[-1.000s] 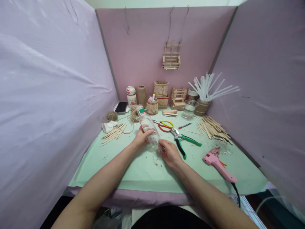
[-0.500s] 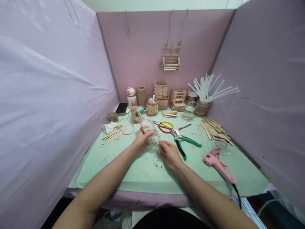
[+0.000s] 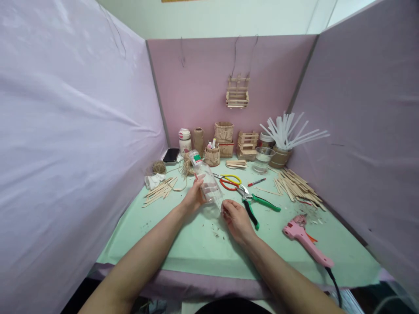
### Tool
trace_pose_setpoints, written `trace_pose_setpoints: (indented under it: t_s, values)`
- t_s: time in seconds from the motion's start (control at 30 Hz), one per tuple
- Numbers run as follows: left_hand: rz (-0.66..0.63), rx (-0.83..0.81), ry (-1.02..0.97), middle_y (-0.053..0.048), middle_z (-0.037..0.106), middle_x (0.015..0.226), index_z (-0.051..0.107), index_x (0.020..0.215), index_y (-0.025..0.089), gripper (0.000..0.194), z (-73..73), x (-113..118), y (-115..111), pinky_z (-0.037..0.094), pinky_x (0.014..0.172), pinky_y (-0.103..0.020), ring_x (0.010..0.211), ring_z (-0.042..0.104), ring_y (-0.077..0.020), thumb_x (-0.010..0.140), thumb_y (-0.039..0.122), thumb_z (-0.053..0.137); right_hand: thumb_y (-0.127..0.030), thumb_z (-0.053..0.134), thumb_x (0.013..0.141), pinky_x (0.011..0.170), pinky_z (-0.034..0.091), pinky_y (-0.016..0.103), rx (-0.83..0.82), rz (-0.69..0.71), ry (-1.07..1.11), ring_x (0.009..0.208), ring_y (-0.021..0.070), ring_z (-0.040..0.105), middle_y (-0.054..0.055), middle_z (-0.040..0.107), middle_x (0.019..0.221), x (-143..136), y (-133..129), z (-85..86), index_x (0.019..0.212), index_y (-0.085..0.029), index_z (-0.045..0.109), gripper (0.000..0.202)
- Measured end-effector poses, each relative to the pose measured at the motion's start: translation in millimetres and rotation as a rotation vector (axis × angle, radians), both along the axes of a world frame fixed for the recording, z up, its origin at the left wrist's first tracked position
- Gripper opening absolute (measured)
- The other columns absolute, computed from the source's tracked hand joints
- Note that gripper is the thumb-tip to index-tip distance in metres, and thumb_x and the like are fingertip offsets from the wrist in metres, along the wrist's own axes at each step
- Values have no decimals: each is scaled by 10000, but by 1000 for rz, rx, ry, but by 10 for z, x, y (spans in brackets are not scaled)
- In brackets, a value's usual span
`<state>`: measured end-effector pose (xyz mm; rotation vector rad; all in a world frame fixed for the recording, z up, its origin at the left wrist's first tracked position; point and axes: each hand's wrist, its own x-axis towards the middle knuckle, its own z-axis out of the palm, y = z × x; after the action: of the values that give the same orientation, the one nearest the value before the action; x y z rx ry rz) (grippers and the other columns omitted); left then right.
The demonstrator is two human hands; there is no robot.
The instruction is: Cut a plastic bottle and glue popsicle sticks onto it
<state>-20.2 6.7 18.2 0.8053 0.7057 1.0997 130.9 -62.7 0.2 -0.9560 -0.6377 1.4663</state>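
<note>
A clear plastic bottle (image 3: 209, 184) with a green and white label near its neck tilts over the table, its neck toward the back left. My left hand (image 3: 195, 195) is wrapped round the bottle's left side. At the bottle's near right end, my right hand (image 3: 234, 216) has thumb and fingers pinched together at a clear strip or edge; what exactly they grip is too small to tell. Right of my hands lie green-handled pruning shears (image 3: 264, 203) and scissors with red and yellow handles (image 3: 231, 179).
A pink glue gun (image 3: 307, 242) lies at the right, its cord off the front edge. Wooden sticks lie in piles left (image 3: 160, 192) and right (image 3: 299, 187). Jars, stick baskets, a cup of water (image 3: 262, 160) and twine (image 3: 187, 166) stand or lie behind.
The view has tilted up, so everything sits lower in the picture. My left thumb has shifted off the bottle's front toward its left side. My right hand stays at the bottle's near end.
</note>
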Motion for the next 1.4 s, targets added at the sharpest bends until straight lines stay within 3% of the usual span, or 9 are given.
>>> trace_pose_setpoints:
  t_s: [0.17, 0.33, 0.57, 0.7, 0.83, 1.03, 1.23, 1.4]
  values:
    - [24, 9, -9, -50, 683, 1010, 493, 1251, 303, 604, 18, -51, 11, 563, 783, -411, 925, 691, -252, 753, 544, 734, -385, 836, 587, 575, 367, 247, 41, -13, 35, 608, 113, 460, -23, 562, 636, 17, -1, -7, 654, -192, 659, 270]
    - [93, 15, -15, -27, 695, 917, 556, 1151, 263, 629, -21, -77, 27, 563, 851, -472, 873, 697, -246, 622, 421, 856, -400, 844, 582, 574, 365, 244, 47, -2, 43, 612, 113, 449, -27, 547, 638, 34, -3, -18, 651, -197, 649, 290]
    - [69, 94, 43, -103, 743, 877, 638, 1006, 158, 568, -45, -114, 51, 561, 834, -427, 873, 718, -288, 558, 413, 875, -395, 835, 601, 589, 369, 251, 51, 26, 35, 620, 115, 446, -24, 546, 650, 38, -28, 12, 649, -197, 647, 277]
    - [102, 13, 20, -98, 742, 818, 653, 960, 161, 511, -2, -108, 50, 575, 778, -410, 813, 726, -280, 669, 566, 764, -390, 828, 611, 594, 372, 262, 55, 34, 17, 615, 120, 445, -21, 542, 649, 43, -31, 14, 648, -201, 643, 267]
    - [28, -6, -94, -122, 749, 916, 659, 1074, 145, 549, 89, -136, 40, 560, 865, -443, 914, 724, -294, 818, 622, 571, -403, 829, 597, 584, 369, 275, 55, 22, 14, 611, 130, 447, -19, 543, 647, 56, -20, 9, 649, -212, 645, 270]
    - [-33, 42, -112, -147, 725, 1120, 646, 1169, 152, 574, 112, -179, 44, 493, 993, -466, 1111, 664, -323, 800, 591, 653, -404, 846, 582, 575, 360, 262, 55, 25, 41, 610, 120, 442, -21, 531, 646, 68, -20, 44, 631, -200, 636, 296]
    - [78, 4, -27, -114, 718, 1040, 636, 1087, 188, 655, -46, -180, 83, 545, 841, -424, 973, 683, -293, 577, 528, 867, -411, 840, 582, 585, 364, 265, 56, 41, 35, 611, 122, 443, -23, 536, 653, 52, -40, 57, 634, -204, 635, 296]
    - [202, 26, 13, -45, 675, 935, 570, 1029, 220, 564, -38, -130, 92, 542, 708, -321, 827, 671, -194, 593, 390, 885, -410, 825, 604, 588, 365, 271, 47, 42, 10, 604, 125, 443, -23, 532, 645, 20, -37, 52, 627, -210, 622, 286]
